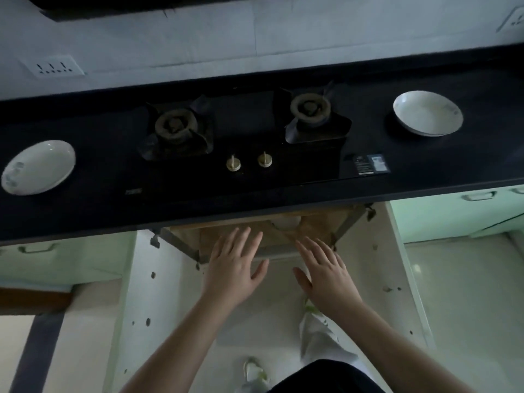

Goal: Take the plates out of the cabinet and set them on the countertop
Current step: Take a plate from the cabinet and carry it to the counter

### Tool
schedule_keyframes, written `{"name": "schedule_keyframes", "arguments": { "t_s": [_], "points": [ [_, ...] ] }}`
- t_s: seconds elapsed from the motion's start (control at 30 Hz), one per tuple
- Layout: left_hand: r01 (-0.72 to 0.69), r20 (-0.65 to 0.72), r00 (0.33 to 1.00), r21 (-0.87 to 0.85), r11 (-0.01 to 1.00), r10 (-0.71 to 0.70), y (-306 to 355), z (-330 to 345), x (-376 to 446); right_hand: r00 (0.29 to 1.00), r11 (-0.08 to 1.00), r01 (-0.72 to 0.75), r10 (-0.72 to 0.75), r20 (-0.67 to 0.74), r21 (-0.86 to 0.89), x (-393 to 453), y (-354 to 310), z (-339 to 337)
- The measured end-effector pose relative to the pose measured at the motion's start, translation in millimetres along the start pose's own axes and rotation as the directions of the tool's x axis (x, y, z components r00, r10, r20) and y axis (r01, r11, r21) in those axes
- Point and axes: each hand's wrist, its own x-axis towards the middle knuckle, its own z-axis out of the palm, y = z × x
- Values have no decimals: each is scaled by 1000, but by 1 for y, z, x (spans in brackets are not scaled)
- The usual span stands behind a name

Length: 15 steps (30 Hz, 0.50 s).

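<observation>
Both hands were empty, with fingers spread: the left hand and the right hand reached toward the open cabinet under the stove. Inside, a pale plate was partly hidden. Two white glazed plates already lay on the dark countertop. Such ceramic looked stiff, smooth and fragile; holding it by opposite rims seemed safest.

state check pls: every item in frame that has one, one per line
left hand: open, fingers spread, empty
right hand: open, fingers spread, empty
left plate: on countertop, upright, empty
right plate: on countertop, upright, empty
cabinet doors: open
pull-out rack: slid out partway under the countertop
plate in rack: not yet taken out, mostly hidden
burners: no flame seen
</observation>
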Motion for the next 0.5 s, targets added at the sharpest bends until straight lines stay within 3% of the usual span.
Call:
{"name": "schedule_keyframes", "arguments": {
  "t_s": [0.27,0.5],
  "points": [
    [45,166,985,21,999,-47,-1,78,55,998,999,38,-37,43,-21,72,53,47],
    [68,190,979,10,998,-69,-25,169,85,992,1000,-25,26,122,-4,109,90,137]
  ]
}}
